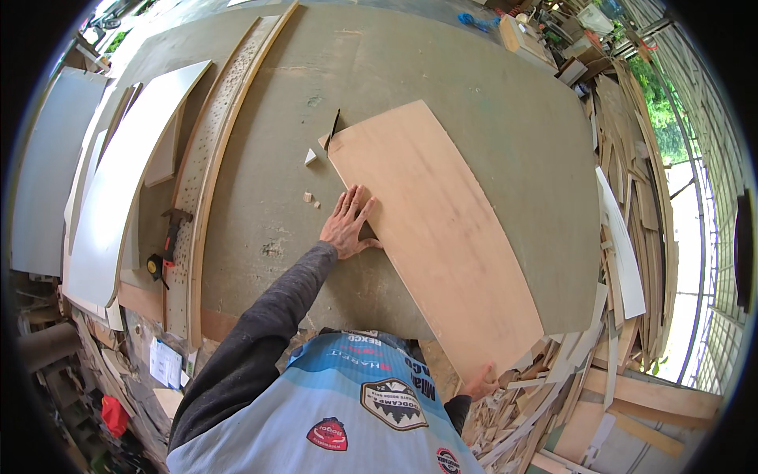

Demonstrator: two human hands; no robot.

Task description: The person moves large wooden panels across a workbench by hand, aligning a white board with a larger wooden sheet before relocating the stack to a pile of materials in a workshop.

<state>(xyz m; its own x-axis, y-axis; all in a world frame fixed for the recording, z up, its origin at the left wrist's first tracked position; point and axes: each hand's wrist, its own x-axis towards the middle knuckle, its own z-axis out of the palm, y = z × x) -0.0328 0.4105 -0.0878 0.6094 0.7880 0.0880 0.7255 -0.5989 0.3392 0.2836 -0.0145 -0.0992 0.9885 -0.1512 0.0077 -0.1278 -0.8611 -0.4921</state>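
Note:
A long pale plywood board (442, 229) lies slanted across a large grey-green worktable (268, 166), its near end reaching past the table's front edge. My left hand (345, 225) rests flat at the board's left edge, fingers spread and fingertips on the wood. At the near end, my right hand (479, 383) grips the board's edge; part of it is hidden by the board and my body. A thin dark blade-like strip (335, 130) stands at the far left corner of the board. Close by lie a small white triangular offcut (310, 157) and tiny wood bits (308, 197).
On the left, a long perforated rail (212, 150) with wooden edges carries a hammer (174, 235) and a tape measure (155, 266). White panels (130, 182) lean farther left. Stacked wood strips (632, 166) line the right side, and scrap wood (513, 419) is piled at the near right.

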